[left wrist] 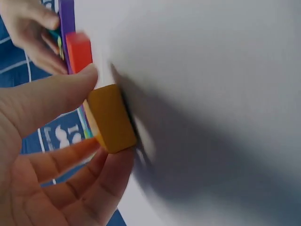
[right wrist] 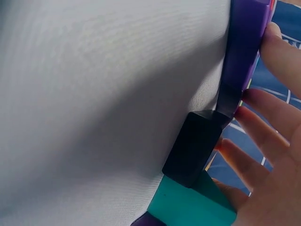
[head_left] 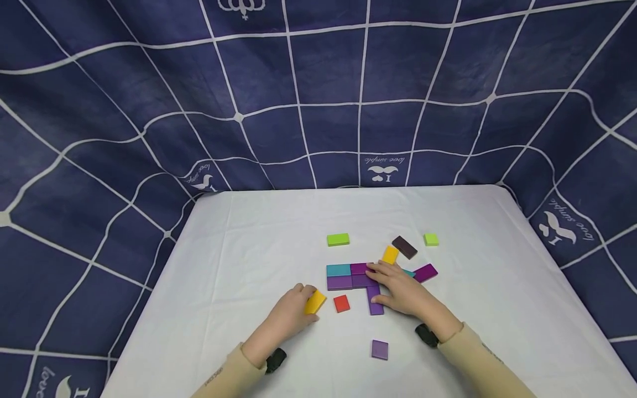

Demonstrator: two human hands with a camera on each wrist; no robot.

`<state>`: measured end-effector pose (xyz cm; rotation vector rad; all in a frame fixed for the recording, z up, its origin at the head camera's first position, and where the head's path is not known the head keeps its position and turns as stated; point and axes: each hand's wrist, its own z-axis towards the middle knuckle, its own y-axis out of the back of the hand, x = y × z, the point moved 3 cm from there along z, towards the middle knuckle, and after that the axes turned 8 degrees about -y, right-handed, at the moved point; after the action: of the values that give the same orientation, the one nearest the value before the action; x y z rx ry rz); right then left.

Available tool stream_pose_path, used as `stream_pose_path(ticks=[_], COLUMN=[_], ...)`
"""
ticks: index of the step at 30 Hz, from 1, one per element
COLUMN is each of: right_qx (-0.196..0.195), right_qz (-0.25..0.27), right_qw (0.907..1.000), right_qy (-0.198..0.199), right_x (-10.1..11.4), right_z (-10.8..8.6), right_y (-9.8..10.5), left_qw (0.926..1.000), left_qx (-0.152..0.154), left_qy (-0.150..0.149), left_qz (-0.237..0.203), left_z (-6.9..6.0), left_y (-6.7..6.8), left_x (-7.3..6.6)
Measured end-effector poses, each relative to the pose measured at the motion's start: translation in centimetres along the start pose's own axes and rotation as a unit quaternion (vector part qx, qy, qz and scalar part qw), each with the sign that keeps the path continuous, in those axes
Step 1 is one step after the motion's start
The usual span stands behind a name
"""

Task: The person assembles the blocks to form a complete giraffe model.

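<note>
Over the white bench, the left hand pinches a yellow block near a red one; the right hand, fingers loosely spread, touches a purple block.

Yellow block, purple block, red block, white tablecloth, white-gridded navy curtain
</note>
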<state>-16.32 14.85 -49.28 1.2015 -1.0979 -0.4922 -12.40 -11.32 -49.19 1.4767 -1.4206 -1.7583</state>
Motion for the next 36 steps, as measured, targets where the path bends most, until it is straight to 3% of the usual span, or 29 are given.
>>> stream_pose_path(ticks=[6,14,20,24,30,36], right_qx=[0.003,0.008,0.011,0.011,0.011,0.007], right_qz=[-0.001,-0.002,-0.005,-0.005,-0.009,-0.008], right_qw=[1.0,1.0,0.9999,0.9999,0.9999,0.9999], right_qy=[0.003,0.001,-0.004,-0.005,-0.003,-0.001], right_x=[0.0,0.1,0.2,0.3,0.2,0.0], right_z=[0.2,0.1,0.1,0.1,0.2,0.1], right_y=[0.0,-0.2,-0.2,-0.2,-0.2,-0.1], left_qw=[0.9994,0.9981,0.9967,0.9964,0.9964,0.9966], left_qx=[-0.03,0.022,-0.019,-0.041,-0.036,-0.051], left_qy=[-0.014,-0.014,-0.038,-0.037,-0.004,-0.01], left_qz=[0.001,-0.056,-0.069,-0.064,-0.077,-0.064], left_z=[0.1,-0.5,-0.3,-0.1,0.3,0.5], left_y=[-1.1,-1.5,-1.7,-1.8,-2.2,-2.7], left_x=[-1.2,-1.7,-1.6,-1.9,-2.3,-2.7])
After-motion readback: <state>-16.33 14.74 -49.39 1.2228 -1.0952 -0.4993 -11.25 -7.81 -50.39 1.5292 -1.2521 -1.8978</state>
